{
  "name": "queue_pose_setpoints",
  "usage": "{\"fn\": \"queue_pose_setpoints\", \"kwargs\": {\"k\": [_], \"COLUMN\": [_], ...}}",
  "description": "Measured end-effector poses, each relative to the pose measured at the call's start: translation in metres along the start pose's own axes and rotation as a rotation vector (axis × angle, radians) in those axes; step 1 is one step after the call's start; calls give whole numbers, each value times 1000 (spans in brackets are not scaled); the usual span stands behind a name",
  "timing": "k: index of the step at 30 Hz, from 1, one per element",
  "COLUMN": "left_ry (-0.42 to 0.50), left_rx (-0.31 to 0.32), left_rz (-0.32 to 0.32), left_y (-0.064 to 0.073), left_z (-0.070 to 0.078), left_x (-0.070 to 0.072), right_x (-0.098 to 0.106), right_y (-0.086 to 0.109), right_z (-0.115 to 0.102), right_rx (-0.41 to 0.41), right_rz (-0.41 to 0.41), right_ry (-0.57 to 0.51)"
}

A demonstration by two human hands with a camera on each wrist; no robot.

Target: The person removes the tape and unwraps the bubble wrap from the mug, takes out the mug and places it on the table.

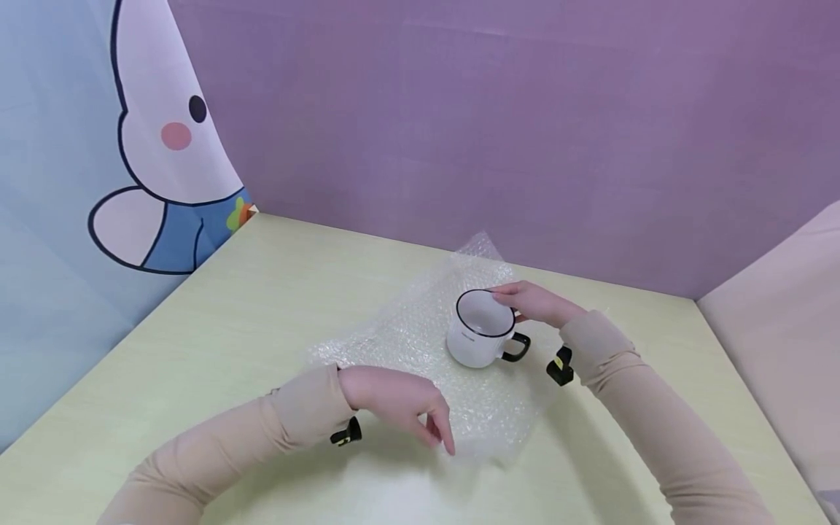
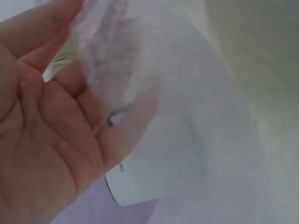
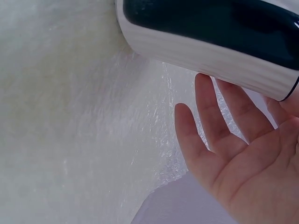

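A white mug (image 1: 474,348) with a black rim and black handle stands on a sheet of bubble wrap (image 1: 420,343). My right hand (image 1: 539,302) holds the mug at its far right rim, thumb over the edge. Its other fingers (image 3: 210,109) reach along the outer wall, close under the black handle (image 3: 210,28) in the right wrist view. My left hand (image 1: 403,401) pinches the wrap's near corner between thumb and index finger. In the left wrist view, a lifted layer of wrap covers some fingers and the mug (image 2: 145,182) shows blurred through it.
The pale table (image 1: 315,270) runs back to a purple cloth wall (image 1: 459,131). To the left hangs a blue cloth (image 1: 52,219) with a cartoon figure, and to the right a pale panel (image 1: 787,328). Each wrist carries a small black camera (image 1: 560,367).
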State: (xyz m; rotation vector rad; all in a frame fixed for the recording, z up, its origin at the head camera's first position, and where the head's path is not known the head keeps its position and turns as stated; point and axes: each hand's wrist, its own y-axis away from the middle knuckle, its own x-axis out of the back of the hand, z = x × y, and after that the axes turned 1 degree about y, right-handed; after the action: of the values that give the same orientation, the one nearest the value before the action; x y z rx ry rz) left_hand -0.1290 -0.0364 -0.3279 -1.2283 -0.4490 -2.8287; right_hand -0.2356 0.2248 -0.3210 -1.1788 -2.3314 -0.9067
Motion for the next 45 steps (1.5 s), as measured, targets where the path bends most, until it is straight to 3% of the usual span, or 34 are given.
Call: {"fn": "queue_pose_setpoints", "kwargs": {"k": [4, 8, 12, 15, 19, 23, 25, 30, 37, 41, 45], "left_ry": [-52, -175, -265, -289, -241, -146, -118, -52, 13, 36, 91], "left_rx": [87, 183, 233, 232, 185, 114, 112, 217, 396, 448, 470], "left_rz": [-63, -99, -94, -59, 27, 188, 277, 451, 601, 653, 640], "left_y": [-1, 0, 1, 0, -3, -7, -9, -14, -28, -37, -42], "left_z": [2, 7, 10, 10, 8, 5, 2, -9, -32, -45, -54], "left_x": [-8, -17, -19, -15, 0, 21, 31, 53, 69, 71, 71], "right_x": [-1, -2, -4, -6, -9, -10, -10, -9, -3, 1, -2], "right_y": [0, -2, -2, -2, -3, -6, -6, -5, 7, 22, 33], "right_z": [-1, 0, 0, 0, 1, 4, 5, 7, 8, 13, 19], "right_rx": [6, 3, 23, 52, 83, 100, 106, 104, 91, 99, 110], "right_rz": [6, 10, 29, 51, 74, 84, 85, 86, 113, 142, 163], "right_ry": [6, 8, 29, 45, 63, 76, 81, 93, 36, -2, 23]}}
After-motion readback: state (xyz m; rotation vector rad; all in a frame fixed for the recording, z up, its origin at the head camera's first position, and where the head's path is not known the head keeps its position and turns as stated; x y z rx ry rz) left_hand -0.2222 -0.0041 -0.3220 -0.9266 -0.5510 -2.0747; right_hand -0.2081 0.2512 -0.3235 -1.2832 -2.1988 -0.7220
